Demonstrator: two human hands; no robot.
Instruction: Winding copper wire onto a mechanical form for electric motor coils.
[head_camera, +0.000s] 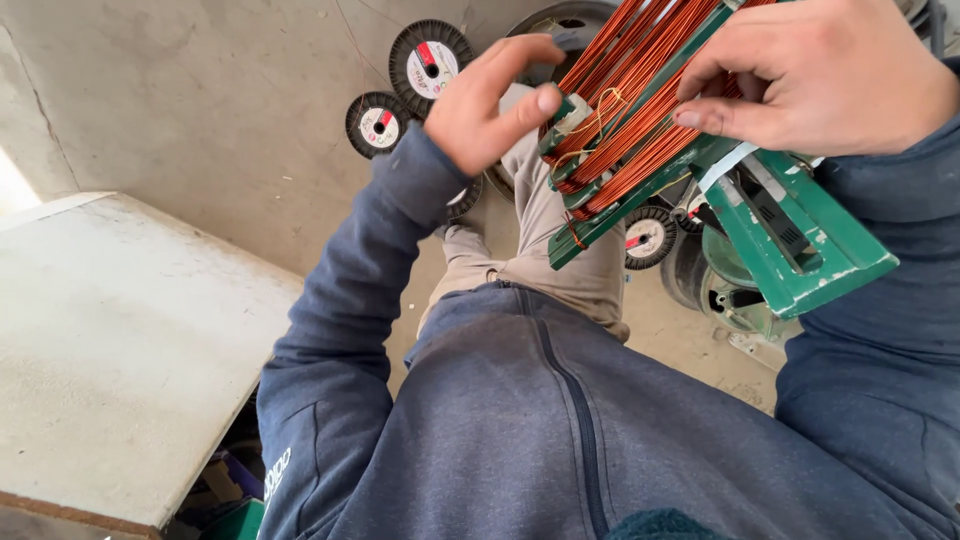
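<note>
The single head-worn camera looks steeply down, close over the person's chest and raised hands.

Dark blue zip sweatshirt (560, 420), small white print on left sleeve (278, 470); beige trousers (560, 240).

- Concrete floor (200, 90): grey, cracked and stained, filling the upper left.
- Pale slab (110, 350): a flat, speckled surface at left, its rusty edge showing at the lower left corner.
- Two black spools (431, 58) on the floor near the top centre, each with a white label marked in red; the smaller spool (377, 124) lies just beside the larger.
- Third spool (649, 236): same kind, on the floor at centre right, partly hidden.
- Round metal housing (735, 290): green and grey, at right, partly covered.
- Green and purple clutter (232, 495) under the slab; too dark to identify.
</note>
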